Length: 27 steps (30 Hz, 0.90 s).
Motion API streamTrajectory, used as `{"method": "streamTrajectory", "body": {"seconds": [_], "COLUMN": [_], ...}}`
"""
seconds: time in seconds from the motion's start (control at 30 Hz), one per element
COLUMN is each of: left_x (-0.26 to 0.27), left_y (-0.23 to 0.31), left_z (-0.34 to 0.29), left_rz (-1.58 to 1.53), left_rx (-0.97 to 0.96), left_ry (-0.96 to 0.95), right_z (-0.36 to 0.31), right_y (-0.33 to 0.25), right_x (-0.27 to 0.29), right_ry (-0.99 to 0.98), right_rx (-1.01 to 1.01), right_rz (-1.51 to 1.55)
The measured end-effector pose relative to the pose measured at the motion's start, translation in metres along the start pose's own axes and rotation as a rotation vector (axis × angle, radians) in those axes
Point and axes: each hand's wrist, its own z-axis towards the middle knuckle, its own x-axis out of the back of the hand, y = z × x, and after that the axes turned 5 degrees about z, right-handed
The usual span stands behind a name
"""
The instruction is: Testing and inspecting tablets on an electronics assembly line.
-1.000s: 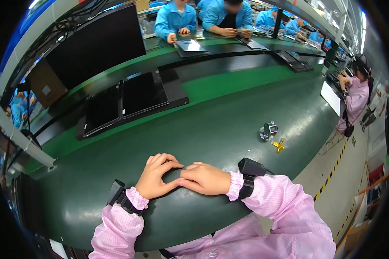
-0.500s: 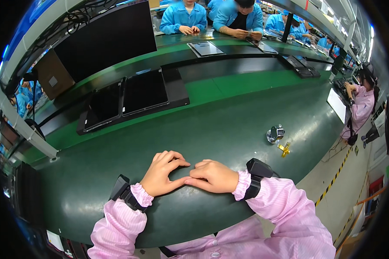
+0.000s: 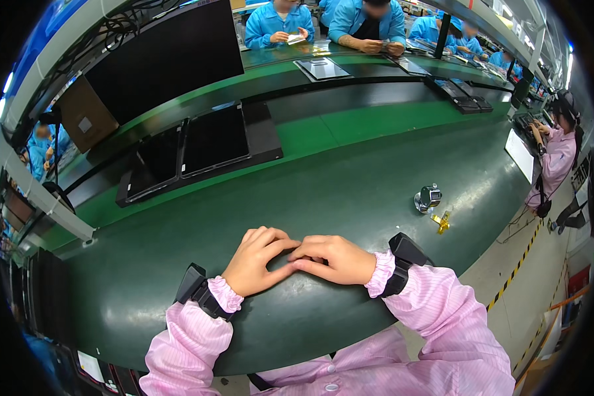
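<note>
My left hand (image 3: pixel 257 261) rests on the dark green table (image 3: pixel 178 254), its fingers bent and the thumb set apart from them. Facing it, my right hand (image 3: pixel 336 258) lies with curled fingers, a small gap showing between its index finger and thumb. The fingertips of the two hands meet, and I see nothing held in either. A silver hand tally counter (image 3: pixel 428 198) stands on the table beyond my right hand. Beside it lies a small yellow-gold piece (image 3: pixel 442 222), whose kind I cannot make out.
Flat black screen panels (image 3: pixel 216 140) lie on a black tray (image 3: pixel 265 142) along the far left. A large dark panel (image 3: pixel 168 63) stands behind them. Across the line sit people in blue (image 3: pixel 366 26); a person in pink (image 3: pixel 558 155) works at the right. A white sheet (image 3: pixel 520 156) lies near the table's end.
My right fingers have loosened and stretched a little toward my left hand. Across the line, a person in blue has raised their hands with a light-coloured thing. The view has shifted slightly.
</note>
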Motion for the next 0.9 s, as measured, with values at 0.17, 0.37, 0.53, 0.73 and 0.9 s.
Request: {"method": "streamTrajectory", "body": {"seconds": [0.17, 0.37, 0.53, 0.73, 0.9], "left_x": [-0.005, -0.010, -0.013, -0.031, -0.040], "left_y": [-0.003, 0.001, 0.006, 0.028, 0.043], "left_z": [0.000, 0.002, 0.011, 0.039, 0.056], "left_rz": [0.047, 0.124, 0.126, 0.094, 0.203], "left_rx": [-0.071, -0.038, 0.042, -0.006, -0.058], "left_ry": [0.097, 0.128, 0.058, 0.120, 0.145], "right_z": [0.000, -0.001, -0.007, -0.026, -0.037], "right_y": [-0.001, 0.000, 0.001, 0.011, 0.010], "right_x": [0.002, 0.005, 0.016, 0.047, 0.072], "right_ry": [-0.029, -0.021, -0.013, -0.074, -0.080], "right_rx": [-0.032, -0.023, -0.046, -0.013, 0.000], "right_rz": [-0.024, -0.024, 0.019, -0.034, -0.034]}}
